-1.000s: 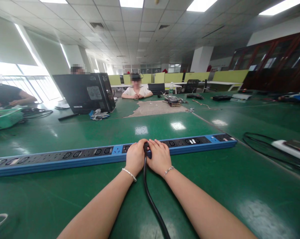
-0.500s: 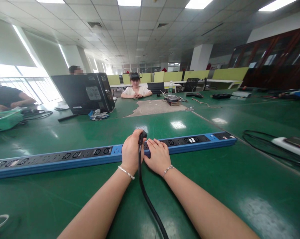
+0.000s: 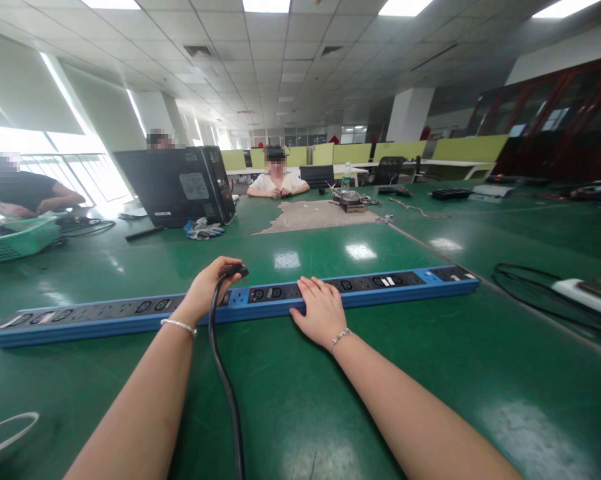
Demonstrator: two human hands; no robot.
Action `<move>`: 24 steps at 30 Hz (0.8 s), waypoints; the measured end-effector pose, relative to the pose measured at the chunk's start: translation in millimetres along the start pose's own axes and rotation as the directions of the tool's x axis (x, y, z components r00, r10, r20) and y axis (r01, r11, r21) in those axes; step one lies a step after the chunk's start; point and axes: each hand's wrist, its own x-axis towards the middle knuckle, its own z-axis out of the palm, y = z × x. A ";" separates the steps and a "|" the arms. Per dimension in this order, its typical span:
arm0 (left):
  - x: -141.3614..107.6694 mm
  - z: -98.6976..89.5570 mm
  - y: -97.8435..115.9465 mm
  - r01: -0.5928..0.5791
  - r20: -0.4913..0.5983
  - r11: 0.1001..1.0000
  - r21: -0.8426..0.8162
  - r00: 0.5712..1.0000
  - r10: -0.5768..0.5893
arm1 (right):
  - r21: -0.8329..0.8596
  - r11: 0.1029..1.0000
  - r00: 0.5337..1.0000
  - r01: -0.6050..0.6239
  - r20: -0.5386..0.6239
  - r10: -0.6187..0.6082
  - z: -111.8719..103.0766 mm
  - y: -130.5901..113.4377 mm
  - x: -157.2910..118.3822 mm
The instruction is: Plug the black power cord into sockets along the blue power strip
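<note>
A long blue power strip (image 3: 275, 308) with black socket panels lies across the green table in front of me. My left hand (image 3: 208, 290) is closed on a black power plug (image 3: 238, 270), held just above the strip left of its middle. From the plug a thick black cord (image 3: 225, 380) hangs over the strip's near edge and runs down towards me. My right hand (image 3: 320, 310) rests on the strip right of its middle, fingers stretched over the top and thumb at the near side. The plug's pins are hidden from view.
A black computer case (image 3: 175, 187) and a glove (image 3: 203, 229) stand and lie behind the strip at left, near a green basket (image 3: 20, 241). A white power strip (image 3: 588, 297) with black cables is at right. People sit across the table and at left.
My left hand has moved left along the strip with the plug, away from my right hand, uncovering sockets between them. My right hand stays on the strip.
</note>
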 end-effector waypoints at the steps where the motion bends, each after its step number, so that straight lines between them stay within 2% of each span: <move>1: -2.0 -3.6 -1.9 0.006 0.046 1.000 0.002 0.999 -0.006 | 0.006 1.000 1.000 -0.001 -0.003 0.001 0.1 -0.1 0.1; 6: -11.6 -9.7 -3.6 0.078 0.170 0.997 -0.008 0.983 -0.076 | 0.016 1.000 1.000 0.002 -0.012 -0.002 0.5 -0.2 0.1; 12: -11.0 -10.2 -8.6 0.061 0.283 0.998 -0.018 0.958 -0.054 | 0.015 1.000 1.000 0.005 -0.022 -0.005 0.9 0.2 -0.2; 19: -16.9 -1.6 -11.4 -0.071 0.260 0.968 0.239 0.966 0.007 | 0.005 1.000 1.000 0.011 -0.023 -0.011 0.5 0.4 0.1; 24: -28.7 9.1 -13.1 -0.104 0.198 0.954 0.283 0.979 0.049 | -0.007 1.000 1.000 0.011 -0.016 -0.011 0.6 0.8 0.3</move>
